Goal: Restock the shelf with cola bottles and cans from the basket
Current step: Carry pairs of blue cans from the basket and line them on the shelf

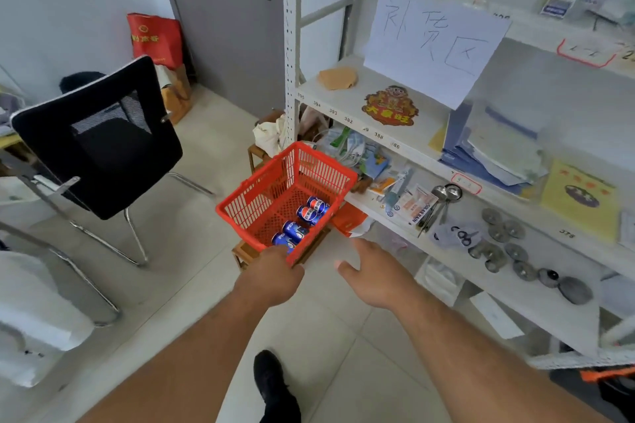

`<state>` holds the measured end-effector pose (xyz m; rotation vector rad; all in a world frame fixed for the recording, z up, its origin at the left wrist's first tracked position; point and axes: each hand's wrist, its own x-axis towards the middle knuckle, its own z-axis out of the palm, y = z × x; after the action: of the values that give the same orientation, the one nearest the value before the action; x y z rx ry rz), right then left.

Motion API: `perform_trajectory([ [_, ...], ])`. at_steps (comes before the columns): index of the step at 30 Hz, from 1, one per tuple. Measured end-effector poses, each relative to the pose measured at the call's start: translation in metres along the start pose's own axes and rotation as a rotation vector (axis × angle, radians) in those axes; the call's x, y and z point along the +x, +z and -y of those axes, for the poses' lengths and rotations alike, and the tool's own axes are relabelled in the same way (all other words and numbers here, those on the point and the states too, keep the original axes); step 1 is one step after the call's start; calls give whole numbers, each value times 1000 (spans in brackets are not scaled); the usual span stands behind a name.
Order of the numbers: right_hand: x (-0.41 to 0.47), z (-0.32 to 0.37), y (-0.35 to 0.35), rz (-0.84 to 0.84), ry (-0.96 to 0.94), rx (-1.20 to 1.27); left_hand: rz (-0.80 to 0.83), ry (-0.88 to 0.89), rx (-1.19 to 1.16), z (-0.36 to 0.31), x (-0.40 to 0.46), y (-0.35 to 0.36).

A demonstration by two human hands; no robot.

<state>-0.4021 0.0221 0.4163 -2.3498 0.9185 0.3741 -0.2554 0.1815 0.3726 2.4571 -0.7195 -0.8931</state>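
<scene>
Tiled floor point(319, 347) beneath white shelf point(374, 103), basket point(275, 189).

Basket point(275, 178): red plastic, slatted lattice walls, perforated floor.
Cans point(302, 221): four, blue, with red-and-white round emblem and white lettering.
Shelf point(347, 96): off-white, small dark numerals along front edges.
Paper sheet point(434, 41): white, faint blue handwritten characters.
Sticker point(390, 106): red and yellow cartoon figure.
Chair point(99, 134): black, mesh back, chrome legs.
Bag point(154, 38): red, gold print.
Door point(223, 10): grey, black handle.
Floor point(192, 285): pale beige tiles.
Shoe point(275, 385): black.
</scene>
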Motion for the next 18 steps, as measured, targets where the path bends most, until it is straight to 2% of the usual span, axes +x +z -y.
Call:
perform_trajectory([
  [9,82,60,-26,37,-28,-51,36,-24,-69,14,90,-56],
  [18,149,70,-43,114,-58,-54,61,-79,-91,15,142,-68],
])
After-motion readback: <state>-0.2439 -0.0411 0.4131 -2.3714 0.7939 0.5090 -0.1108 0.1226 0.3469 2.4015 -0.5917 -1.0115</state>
